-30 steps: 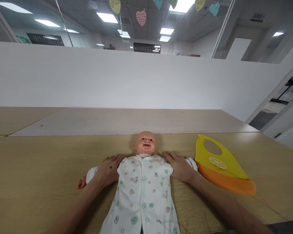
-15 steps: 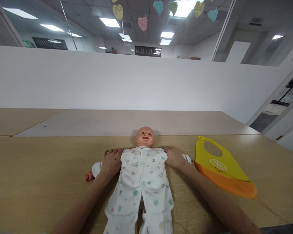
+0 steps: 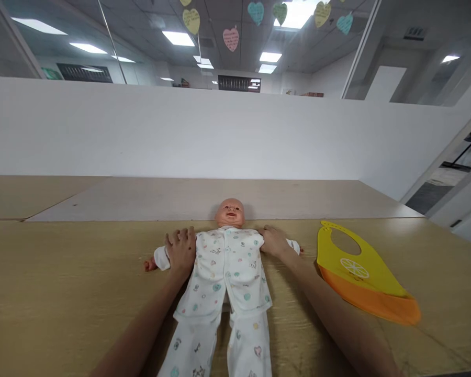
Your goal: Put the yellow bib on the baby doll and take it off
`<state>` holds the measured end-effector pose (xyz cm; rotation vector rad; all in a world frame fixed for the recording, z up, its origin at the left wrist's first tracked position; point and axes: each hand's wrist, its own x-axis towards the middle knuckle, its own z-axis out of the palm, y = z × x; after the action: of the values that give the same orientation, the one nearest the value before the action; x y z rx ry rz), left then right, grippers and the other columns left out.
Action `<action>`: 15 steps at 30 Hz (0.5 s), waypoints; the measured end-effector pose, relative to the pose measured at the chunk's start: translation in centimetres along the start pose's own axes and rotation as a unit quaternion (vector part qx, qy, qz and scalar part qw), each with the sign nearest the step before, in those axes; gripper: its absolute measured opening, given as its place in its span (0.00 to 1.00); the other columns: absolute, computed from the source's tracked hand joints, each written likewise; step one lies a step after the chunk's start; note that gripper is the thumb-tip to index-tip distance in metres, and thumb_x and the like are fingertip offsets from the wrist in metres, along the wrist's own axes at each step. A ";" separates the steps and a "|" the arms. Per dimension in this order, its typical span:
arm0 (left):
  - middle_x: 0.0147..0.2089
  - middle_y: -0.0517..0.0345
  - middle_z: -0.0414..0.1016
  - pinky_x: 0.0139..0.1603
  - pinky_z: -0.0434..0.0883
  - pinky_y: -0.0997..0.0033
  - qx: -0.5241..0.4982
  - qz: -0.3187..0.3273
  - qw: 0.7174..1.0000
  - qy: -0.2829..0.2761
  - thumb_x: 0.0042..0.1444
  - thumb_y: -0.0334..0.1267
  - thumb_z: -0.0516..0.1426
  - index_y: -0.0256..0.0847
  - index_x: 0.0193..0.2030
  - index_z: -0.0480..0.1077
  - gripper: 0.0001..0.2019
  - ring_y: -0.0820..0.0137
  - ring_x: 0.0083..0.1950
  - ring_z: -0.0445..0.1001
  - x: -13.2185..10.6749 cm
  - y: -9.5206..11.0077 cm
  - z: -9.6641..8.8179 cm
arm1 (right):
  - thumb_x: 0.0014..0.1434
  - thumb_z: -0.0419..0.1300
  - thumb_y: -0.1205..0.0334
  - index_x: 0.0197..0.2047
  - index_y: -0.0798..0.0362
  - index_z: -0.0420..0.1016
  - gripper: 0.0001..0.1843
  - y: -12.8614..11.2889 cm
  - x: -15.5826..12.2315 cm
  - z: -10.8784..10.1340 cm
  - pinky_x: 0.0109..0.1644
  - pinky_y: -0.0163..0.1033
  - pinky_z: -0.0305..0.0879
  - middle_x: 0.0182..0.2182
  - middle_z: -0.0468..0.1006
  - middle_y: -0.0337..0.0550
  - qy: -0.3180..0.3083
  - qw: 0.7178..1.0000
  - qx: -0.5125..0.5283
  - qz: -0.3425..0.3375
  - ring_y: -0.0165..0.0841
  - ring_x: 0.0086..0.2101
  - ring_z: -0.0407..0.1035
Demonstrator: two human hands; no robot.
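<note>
doll (image 3: 230,212) in patterned white pajamas (image 3: 241,267)

Tabletop (image 3: 63,293) left of the doll (image 3: 230,262) offers passage, while rightward the bib (image 3: 374,277) lies in the way

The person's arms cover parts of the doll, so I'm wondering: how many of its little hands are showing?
2. One doll hand lies beyond the person's left hand; the other doll hand, possibly partly hidden, shows between the person's right hand and the bib.
</note>
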<state>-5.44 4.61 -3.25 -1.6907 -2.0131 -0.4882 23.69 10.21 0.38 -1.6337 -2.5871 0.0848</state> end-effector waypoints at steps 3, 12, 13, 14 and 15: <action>0.54 0.35 0.71 0.62 0.53 0.39 -0.027 -0.027 0.999 0.021 0.63 0.31 0.43 0.33 0.57 0.68 0.20 0.50 0.59 0.65 0.7 0.2 0.5 | 0.52 0.54 0.65 0.49 0.52 0.73 0.20 -0.1 0.7 0.2 0.43 0.39 0.60 0.44 0.73 0.50 0.025 1.000 -0.016 0.008 0.40 0.42 0.69; 0.63 0.28 0.58 0.63 0.51 0.37 -0.021 0.021 0.999 0.035 0.62 0.32 0.45 0.27 0.62 0.59 0.22 0.46 0.66 0.52 -2.5 -0.5 -0.3 | 0.56 0.58 0.57 0.61 0.56 0.63 0.30 -0.1 -2.6 1.9 0.56 0.48 0.54 0.58 0.63 0.55 0.197 0.979 -0.045 -0.014 0.48 0.55 0.56; 0.63 0.27 0.58 0.63 0.52 0.38 -0.029 0.040 0.998 0.031 0.61 0.32 0.45 0.26 0.62 0.58 0.23 0.45 0.66 0.52 -3.1 -0.6 -0.6 | 0.57 0.57 0.56 0.62 0.56 0.61 0.30 -0.1 -3.3 2.2 0.57 0.49 0.54 0.59 0.62 0.55 0.211 0.976 -0.045 -0.023 0.48 0.55 0.55; 0.63 0.27 0.57 0.62 0.53 0.39 -0.042 0.058 0.997 0.030 0.61 0.32 0.46 0.25 0.62 0.58 0.23 0.45 0.66 0.51 -3.6 -0.6 -1.0 | 0.58 0.57 0.56 0.62 0.56 0.60 0.30 -0.1 -4.1 2.4 0.57 0.50 0.54 0.60 0.61 0.55 0.224 0.973 -0.045 -0.034 0.48 0.56 0.54; 0.63 0.28 0.57 0.62 0.54 0.41 -0.056 0.073 0.995 0.030 0.61 0.33 0.47 0.25 0.62 0.57 0.24 0.46 0.66 0.52 -4.0 -0.7 -1.3 | 0.58 0.56 0.58 0.63 0.55 0.60 0.30 -0.1 -4.7 2.6 0.57 0.51 0.53 0.60 0.61 0.55 0.237 0.970 -0.045 -0.045 0.48 0.56 0.53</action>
<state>-5.38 0.51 -4.34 -1.8511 -1.8351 -0.6018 25.34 5.87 -2.38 -1.3500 -2.3123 -0.3847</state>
